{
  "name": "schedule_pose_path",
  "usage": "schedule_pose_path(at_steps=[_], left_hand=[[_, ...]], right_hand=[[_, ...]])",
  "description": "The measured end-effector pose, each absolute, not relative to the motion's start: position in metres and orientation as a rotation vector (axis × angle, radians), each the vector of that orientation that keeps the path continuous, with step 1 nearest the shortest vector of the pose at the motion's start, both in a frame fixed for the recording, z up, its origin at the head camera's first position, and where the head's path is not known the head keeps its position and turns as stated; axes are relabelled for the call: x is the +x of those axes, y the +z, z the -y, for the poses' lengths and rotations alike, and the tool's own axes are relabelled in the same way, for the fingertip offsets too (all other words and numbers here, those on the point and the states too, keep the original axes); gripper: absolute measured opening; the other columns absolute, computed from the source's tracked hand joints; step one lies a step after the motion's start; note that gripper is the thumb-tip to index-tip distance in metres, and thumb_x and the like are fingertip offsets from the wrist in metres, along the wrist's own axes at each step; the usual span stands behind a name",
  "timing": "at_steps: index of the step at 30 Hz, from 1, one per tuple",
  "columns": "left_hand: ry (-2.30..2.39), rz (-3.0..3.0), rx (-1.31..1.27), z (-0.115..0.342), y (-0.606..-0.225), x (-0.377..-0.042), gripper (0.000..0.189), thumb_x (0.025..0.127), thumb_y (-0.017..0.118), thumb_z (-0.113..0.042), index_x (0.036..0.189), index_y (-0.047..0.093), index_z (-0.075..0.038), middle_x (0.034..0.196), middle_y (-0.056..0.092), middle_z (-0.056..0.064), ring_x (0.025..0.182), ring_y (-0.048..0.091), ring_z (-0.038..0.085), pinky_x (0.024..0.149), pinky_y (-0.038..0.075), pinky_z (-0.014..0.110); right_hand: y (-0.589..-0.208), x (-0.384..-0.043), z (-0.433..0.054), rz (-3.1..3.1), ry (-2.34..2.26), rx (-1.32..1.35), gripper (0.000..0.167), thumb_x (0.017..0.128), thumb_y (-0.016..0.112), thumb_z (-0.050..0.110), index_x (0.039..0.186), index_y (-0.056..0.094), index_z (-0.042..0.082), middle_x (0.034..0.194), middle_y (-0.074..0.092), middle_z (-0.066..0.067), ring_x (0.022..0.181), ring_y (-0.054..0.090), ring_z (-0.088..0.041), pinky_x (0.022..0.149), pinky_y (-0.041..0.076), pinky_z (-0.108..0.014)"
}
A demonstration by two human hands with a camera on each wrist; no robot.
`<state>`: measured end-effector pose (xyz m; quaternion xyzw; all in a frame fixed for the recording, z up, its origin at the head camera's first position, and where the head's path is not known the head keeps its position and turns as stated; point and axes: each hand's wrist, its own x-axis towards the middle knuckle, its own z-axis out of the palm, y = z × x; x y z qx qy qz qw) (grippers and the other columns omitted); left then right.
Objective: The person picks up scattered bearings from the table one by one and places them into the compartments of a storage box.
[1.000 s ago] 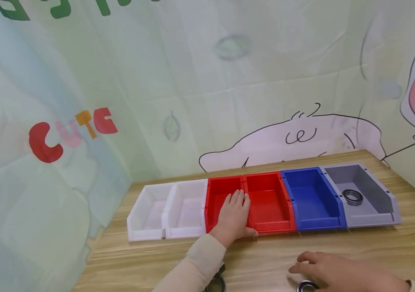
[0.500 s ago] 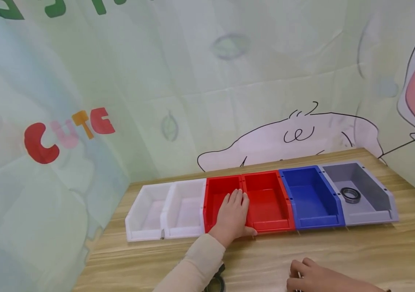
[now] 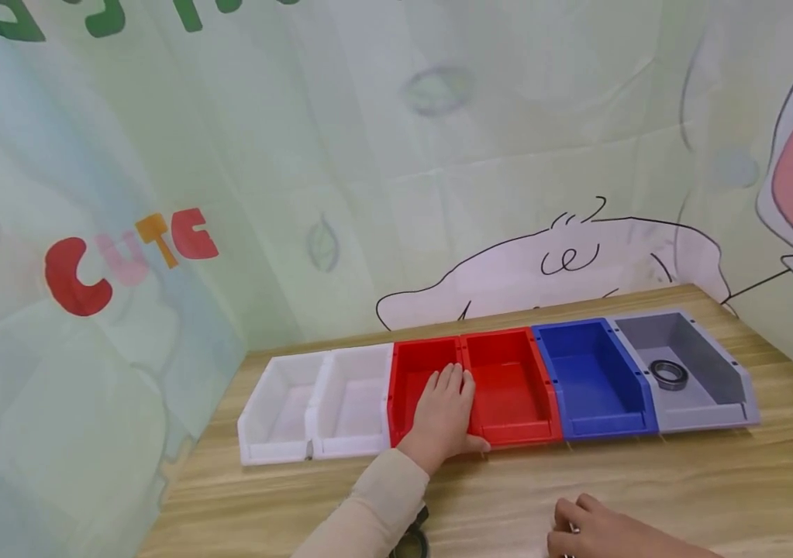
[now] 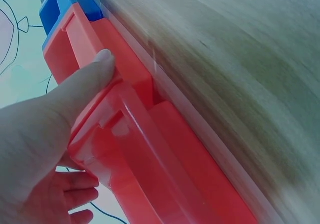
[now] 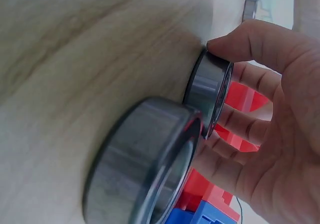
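Note:
My left hand (image 3: 441, 415) rests over the divider between two red bins (image 3: 511, 387), fingers fairly straight and reaching in. In the left wrist view its thumb (image 4: 102, 64) lies along the front of the red bins. Near the table's front edge, my right hand (image 3: 605, 531) grips a small steel ball bearing (image 5: 206, 89) between thumb and fingers. A larger ball bearing (image 5: 142, 164) lies right beside it on the table in the right wrist view. In the head view most of the gripped bearing is hidden by the hand.
Two white bins (image 3: 354, 403) adjoin the red ones on the left. On the right come a blue bin (image 3: 594, 380) and a grey bin (image 3: 706, 415) with a ball bearing (image 3: 668, 375) inside. Another dark ring (image 3: 412, 545) lies partly behind the left sleeve.
My right hand has closed its fingers round the small bearing, having hovered over it with fingers spread a second ago. The left hand has stayed on the red bins.

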<state>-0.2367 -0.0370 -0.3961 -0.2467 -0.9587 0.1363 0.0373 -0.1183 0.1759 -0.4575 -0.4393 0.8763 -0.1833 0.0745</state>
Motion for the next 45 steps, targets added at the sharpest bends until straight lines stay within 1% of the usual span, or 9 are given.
schedule_pose_path(at_steps=[5,10,13,17,19,21,28,41,45], left_hand=[[0.398,2.939,-0.777,0.036,-0.397,-0.237,0.103,0.061,0.074,-0.060,0.143,0.029,-0.016,0.149,0.031,0.003,0.136,0.031,0.023,0.111,0.031,0.036],[0.398,2.945,-0.765,0.035,-0.398,-0.237,0.103,0.061,0.074,-0.060,0.143,0.029,-0.016,0.149,0.031,0.003,0.137,0.030,0.023,0.111,0.030,0.036],[0.397,2.955,-0.755,0.036,-0.397,-0.237,0.103,0.061,0.074,-0.060,0.143,0.029,-0.016,0.149,0.031,0.003,0.137,0.030,0.023,0.111,0.029,0.036],[0.402,2.946,-0.756,0.038,-0.396,-0.238,0.103,0.061,0.074,-0.060,0.143,0.029,-0.016,0.149,0.032,0.003,0.136,0.031,0.023,0.111,0.030,0.036],[0.406,2.940,-0.757,0.039,-0.396,-0.238,0.103,0.061,0.074,-0.060,0.143,0.029,-0.016,0.149,0.032,0.004,0.136,0.031,0.023,0.111,0.031,0.036],[0.408,2.937,-0.755,0.039,-0.395,-0.239,0.103,0.061,0.075,-0.059,0.143,0.029,-0.016,0.149,0.032,0.004,0.136,0.031,0.023,0.111,0.031,0.036],[0.403,2.951,-0.758,0.037,-0.394,-0.236,0.102,0.062,0.075,-0.059,0.142,0.030,-0.015,0.149,0.032,0.004,0.137,0.030,0.023,0.111,0.030,0.036],[0.423,2.946,-0.753,0.036,-0.394,-0.235,0.101,0.062,0.074,-0.059,0.142,0.030,-0.016,0.148,0.033,0.004,0.136,0.031,0.023,0.111,0.030,0.036],[0.431,2.950,-0.752,0.036,-0.394,-0.236,0.101,0.062,0.073,-0.060,0.142,0.030,-0.015,0.149,0.032,0.005,0.137,0.030,0.023,0.112,0.029,0.036]], right_hand=[[-0.451,-0.117,-0.181,-2.617,-0.630,-1.198,0.023,0.087,0.051,0.053,0.102,0.055,0.036,0.095,0.047,0.014,0.081,0.037,0.003,0.060,0.040,-0.015],[-0.432,-0.120,-0.186,-2.646,-0.556,-1.090,0.032,0.083,0.053,0.059,0.103,0.055,0.035,0.098,0.048,0.012,0.082,0.040,0.000,0.063,0.046,-0.017],[-0.416,-0.121,-0.187,-2.619,-0.561,-0.952,0.034,0.078,0.059,0.060,0.103,0.054,0.037,0.099,0.048,0.012,0.082,0.043,-0.001,0.064,0.049,-0.020],[-0.403,-0.125,-0.192,-2.686,-0.557,-0.964,0.030,0.076,0.072,0.035,0.100,0.053,0.036,0.098,0.045,0.014,0.083,0.043,-0.002,0.064,0.046,-0.021],[-0.400,-0.128,-0.196,-2.763,-0.539,-1.080,0.036,0.071,0.073,0.021,0.097,0.052,0.033,0.098,0.044,0.014,0.084,0.041,-0.003,0.063,0.043,-0.020],[-0.399,-0.131,-0.199,-2.820,-0.531,-1.168,0.042,0.065,0.072,0.013,0.096,0.051,0.032,0.097,0.043,0.014,0.085,0.040,-0.003,0.061,0.040,-0.021],[-0.390,-0.145,-0.216,-2.932,-0.502,-1.280,0.041,0.066,0.074,0.014,0.096,0.051,0.031,0.093,0.045,0.016,0.081,0.041,-0.001,0.060,0.039,-0.020],[-0.381,-0.174,-0.229,-2.946,-0.459,-1.021,0.032,0.072,0.073,0.021,0.097,0.054,0.027,0.095,0.047,0.011,0.083,0.046,-0.009,0.064,0.043,-0.025],[-0.379,-0.183,-0.232,-3.002,-0.451,-1.014,0.029,0.072,0.072,0.019,0.095,0.055,0.026,0.093,0.049,0.010,0.081,0.047,-0.009,0.063,0.042,-0.025]])
